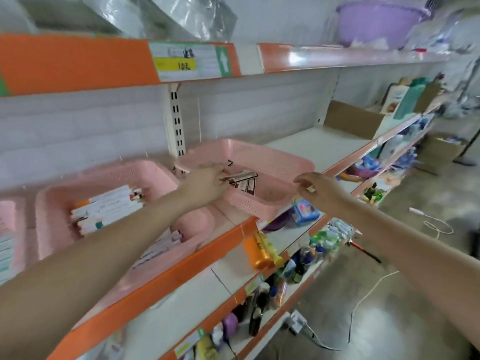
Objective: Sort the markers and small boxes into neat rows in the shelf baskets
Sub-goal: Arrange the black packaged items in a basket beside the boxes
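Observation:
Two pink mesh baskets stand on the orange-edged shelf. The nearer basket [59,203] holds a neat row of white small boxes [104,207], with more markers [166,242] lying at its front. The farther basket [272,165] is tilted and holds a few dark boxes [245,181]. My left hand [205,181] reaches into the farther basket, its fingers at the dark boxes; motion blur hides whether it grips one. My right hand [318,187] hovers at that basket's right rim, fingers loosely curled, holding nothing.
A third pink basket [10,229] shows at the far left edge. A cardboard box [350,119] sits farther along the shelf. Lower shelves carry bottles, an orange bottle [261,252] and packets. White cables [439,227] lie on the floor at right.

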Available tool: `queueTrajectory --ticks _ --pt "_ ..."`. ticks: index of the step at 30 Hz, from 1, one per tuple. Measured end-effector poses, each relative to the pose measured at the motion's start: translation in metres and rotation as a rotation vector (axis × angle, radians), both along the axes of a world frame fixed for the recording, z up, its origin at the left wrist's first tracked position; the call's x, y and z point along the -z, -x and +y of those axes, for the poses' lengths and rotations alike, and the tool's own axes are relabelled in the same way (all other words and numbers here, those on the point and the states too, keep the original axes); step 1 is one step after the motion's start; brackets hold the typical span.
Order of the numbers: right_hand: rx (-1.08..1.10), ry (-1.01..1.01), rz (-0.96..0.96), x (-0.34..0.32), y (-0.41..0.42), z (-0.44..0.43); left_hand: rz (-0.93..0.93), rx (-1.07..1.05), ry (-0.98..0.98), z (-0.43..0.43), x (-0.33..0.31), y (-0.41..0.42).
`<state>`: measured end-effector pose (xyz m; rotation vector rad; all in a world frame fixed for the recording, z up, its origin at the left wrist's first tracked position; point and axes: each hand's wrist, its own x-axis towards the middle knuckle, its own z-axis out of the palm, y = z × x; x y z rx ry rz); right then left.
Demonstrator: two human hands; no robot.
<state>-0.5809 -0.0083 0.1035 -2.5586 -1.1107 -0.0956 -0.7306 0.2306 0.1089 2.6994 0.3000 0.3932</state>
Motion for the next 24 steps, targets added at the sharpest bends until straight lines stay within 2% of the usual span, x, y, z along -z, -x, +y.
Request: queueTrajectory --ticks 6,10,13,18,21,24 --pt "-0.122 -0.064 0.065 0.004 -0.039 0.026 0.132 -0.056 -0.034 0.023 0.009 -0.040" --pt "-0.189 -0.008 0.137 0.022 -0.067 0.049 0.206 -0.049 -0.090 0.039 0.019 -0.069" --pt "-0.262 0.108 0.143 0.023 -0.093 0.064 0.267 -0.086 -0.137 0.051 0.026 -0.098" --pt "-0.399 0.403 0.248 0.005 -0.140 0.092 0.366 -0.105 -0.092 0.065 0.025 -0.144" --pt "-0.448 0.479 0.211 0.010 -0.163 0.113 0.412 -0.103 -0.096 0.073 0.032 -0.166" --pt "-0.567 0.582 0.236 0.022 -0.170 0.137 0.553 -0.093 -0.112 0.072 0.049 -0.176"
